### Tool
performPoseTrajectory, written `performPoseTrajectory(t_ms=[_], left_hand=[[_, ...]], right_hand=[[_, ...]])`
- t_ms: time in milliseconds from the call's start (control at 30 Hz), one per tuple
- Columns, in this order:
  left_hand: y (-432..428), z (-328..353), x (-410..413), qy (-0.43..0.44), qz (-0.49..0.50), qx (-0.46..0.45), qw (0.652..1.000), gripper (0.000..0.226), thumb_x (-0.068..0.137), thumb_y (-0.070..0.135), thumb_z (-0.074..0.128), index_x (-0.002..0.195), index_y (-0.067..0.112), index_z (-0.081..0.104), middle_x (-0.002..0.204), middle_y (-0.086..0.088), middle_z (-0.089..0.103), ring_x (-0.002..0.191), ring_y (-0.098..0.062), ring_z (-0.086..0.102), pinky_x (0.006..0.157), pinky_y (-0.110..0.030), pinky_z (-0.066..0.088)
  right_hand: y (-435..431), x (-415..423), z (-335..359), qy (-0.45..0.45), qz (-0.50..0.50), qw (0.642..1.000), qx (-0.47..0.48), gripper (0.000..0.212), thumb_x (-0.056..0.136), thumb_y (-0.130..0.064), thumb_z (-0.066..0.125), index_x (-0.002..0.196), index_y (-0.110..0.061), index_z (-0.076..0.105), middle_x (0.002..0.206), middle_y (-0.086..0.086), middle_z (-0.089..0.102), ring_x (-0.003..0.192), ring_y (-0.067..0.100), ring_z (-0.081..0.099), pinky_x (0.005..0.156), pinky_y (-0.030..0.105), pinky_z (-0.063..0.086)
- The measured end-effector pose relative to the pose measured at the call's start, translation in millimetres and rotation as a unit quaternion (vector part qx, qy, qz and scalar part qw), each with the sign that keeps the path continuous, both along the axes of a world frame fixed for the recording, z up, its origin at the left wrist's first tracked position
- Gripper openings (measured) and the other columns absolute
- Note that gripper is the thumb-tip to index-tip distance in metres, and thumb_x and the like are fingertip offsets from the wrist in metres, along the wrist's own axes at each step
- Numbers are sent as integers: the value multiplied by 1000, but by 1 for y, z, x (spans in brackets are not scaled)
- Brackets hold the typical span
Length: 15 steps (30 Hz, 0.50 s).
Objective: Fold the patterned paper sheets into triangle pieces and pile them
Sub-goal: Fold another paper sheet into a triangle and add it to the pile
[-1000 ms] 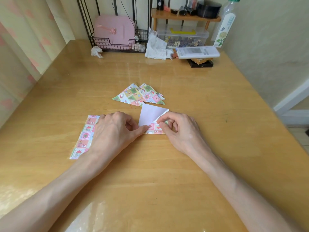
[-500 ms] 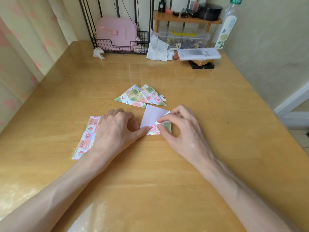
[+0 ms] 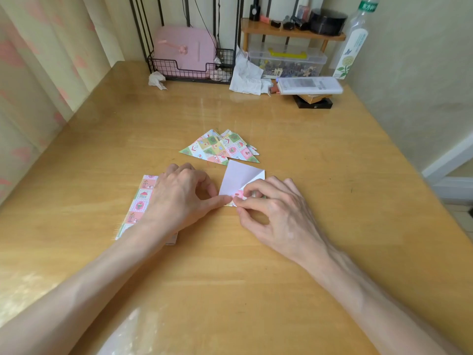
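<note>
My left hand (image 3: 179,198), resting on the unfolded stack (image 3: 139,201), pins the sheet (image 3: 240,176) with one straight fingertip; my right hand (image 3: 279,216) pinches its turned-up white flap. I would align the edges before creasing, then add it to the pile (image 3: 220,147) just behind. Far back, a wire basket (image 3: 179,70) holds a pink case (image 3: 184,47); a clear box (image 3: 317,61) holds small bits.

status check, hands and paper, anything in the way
Left hand presses the half-folded sheet down with its forefinger. Right hand pinches its near edge. Triangle pile just behind; nothing blocking the fold.
</note>
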<state>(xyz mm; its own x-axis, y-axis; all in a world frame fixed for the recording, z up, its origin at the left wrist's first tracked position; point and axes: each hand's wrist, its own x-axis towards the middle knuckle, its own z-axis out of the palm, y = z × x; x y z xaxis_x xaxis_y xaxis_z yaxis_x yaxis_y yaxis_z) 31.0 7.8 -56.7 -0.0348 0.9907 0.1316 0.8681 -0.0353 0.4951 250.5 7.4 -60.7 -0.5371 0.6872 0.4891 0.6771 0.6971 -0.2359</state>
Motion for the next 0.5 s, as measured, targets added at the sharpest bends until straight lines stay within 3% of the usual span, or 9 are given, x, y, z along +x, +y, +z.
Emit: performPoseTrajectory(t_ms=[300,500], left_hand=[[4,9,-8,1,-3,-51,999,32,64,73,76,71,43,67,85,15,50,97,-15,42,87,-35,39],[3,12,-11,-12,-5,-54,998,27,65,66,82,71,44,68,85,13,50,97,-13,42,80,-31,31]], right_hand=[[-6,13,-1,-37,20,998,-41,32,94,-45,63,124,-37,71,111,-15,64,107,13,56,85,36,39],[-7,9,7,-55,15,997,-52,29,94,-40,59,119,-43,74,104,-11,62,103,13,55,86,35,34]])
